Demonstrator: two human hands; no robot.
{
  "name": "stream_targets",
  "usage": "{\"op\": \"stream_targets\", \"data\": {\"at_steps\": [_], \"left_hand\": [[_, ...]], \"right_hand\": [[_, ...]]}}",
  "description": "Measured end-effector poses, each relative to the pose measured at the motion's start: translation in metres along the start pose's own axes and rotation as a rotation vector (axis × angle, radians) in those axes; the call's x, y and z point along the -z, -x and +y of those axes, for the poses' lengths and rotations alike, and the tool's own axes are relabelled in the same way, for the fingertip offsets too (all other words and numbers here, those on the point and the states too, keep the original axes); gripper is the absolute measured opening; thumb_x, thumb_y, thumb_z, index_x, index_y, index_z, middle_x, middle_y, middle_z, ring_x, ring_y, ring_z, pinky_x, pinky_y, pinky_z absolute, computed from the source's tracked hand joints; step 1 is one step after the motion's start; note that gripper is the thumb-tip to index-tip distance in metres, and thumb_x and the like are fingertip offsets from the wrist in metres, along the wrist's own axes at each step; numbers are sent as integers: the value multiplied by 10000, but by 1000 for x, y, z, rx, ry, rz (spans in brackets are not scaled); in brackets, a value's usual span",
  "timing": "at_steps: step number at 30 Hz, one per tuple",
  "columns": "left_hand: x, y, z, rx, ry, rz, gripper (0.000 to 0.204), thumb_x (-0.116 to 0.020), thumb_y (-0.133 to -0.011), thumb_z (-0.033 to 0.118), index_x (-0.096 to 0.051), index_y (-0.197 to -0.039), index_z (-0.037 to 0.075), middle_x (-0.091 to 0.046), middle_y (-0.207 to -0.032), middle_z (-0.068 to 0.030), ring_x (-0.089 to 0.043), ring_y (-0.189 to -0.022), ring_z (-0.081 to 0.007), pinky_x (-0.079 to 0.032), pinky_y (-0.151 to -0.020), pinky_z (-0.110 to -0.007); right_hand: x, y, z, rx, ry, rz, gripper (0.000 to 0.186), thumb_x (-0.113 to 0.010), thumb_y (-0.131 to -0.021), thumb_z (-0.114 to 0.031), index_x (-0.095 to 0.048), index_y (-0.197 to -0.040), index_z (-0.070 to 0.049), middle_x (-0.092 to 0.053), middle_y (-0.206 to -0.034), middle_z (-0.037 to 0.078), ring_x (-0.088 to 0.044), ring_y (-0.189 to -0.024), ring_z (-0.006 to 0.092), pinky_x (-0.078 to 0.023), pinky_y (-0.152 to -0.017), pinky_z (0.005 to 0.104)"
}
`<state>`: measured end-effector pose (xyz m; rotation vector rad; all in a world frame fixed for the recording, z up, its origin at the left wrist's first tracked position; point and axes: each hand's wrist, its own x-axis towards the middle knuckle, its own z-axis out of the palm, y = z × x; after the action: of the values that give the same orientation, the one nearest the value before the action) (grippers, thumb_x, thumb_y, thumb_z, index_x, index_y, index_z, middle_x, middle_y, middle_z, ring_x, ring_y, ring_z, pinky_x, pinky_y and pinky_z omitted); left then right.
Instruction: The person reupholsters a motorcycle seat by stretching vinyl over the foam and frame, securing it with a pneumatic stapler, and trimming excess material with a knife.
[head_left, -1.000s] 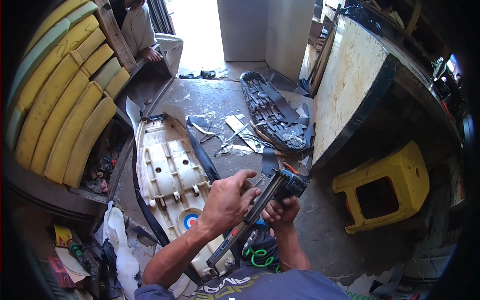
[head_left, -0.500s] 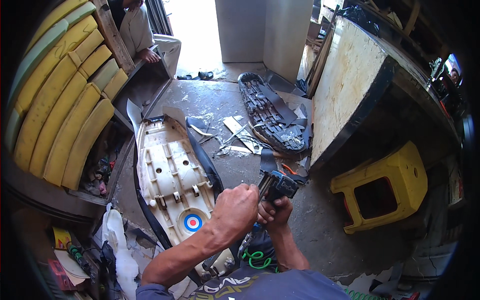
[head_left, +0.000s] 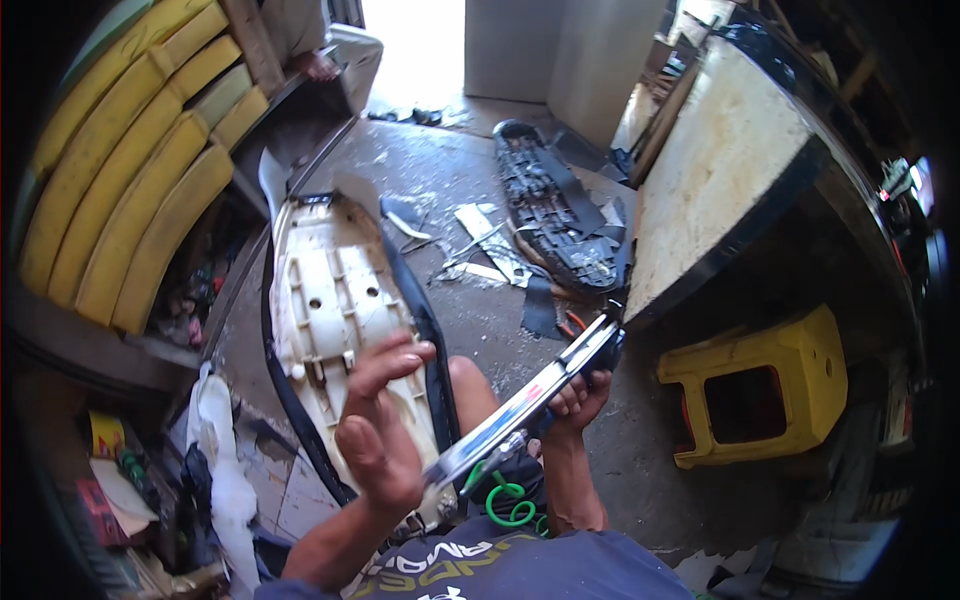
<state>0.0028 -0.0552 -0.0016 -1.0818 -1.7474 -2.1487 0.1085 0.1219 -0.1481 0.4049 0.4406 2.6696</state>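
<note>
Diagonally away rightward, the staple gun (head_left: pixel 525 404)

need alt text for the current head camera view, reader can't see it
A person's right hand grips a long stapler-like tool, the left hand raised open beside it. Beyond them lies a cream plastic seat shell with black edging. A dark ribbed shell lies farther off; a yellow plastic stool lies tipped at right.
</note>
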Motion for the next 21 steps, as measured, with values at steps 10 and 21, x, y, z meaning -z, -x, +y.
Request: {"op": "stream_targets", "data": {"at_steps": [10, 21], "left_hand": [[51, 19, -60, 283, -765, -366, 103, -745, -897, 76, -726, -984, 26, -661, -907, -115, -635, -856, -277, -510, -795, -419], [73, 105, -60, 146, -1318, -1114, 580, -654, -974, 434, -577, -1489, 178, -499, -1549, -105, -399, -1414, -352, -300, -1127, -577]], "right_hand": [[-65, 18, -36, -36, 790, -67, 539, -536, -884, -269, -587, -1355, -12, -475, -597, 11, -496, -467, 169, -471, -520, 366], [-81, -2, 15, -693, 2545, -30, 307, -826, -802, -158, -736, -1058, -13, -767, -827, 168, -786, -784, 293, -602, -712, 394]]}}
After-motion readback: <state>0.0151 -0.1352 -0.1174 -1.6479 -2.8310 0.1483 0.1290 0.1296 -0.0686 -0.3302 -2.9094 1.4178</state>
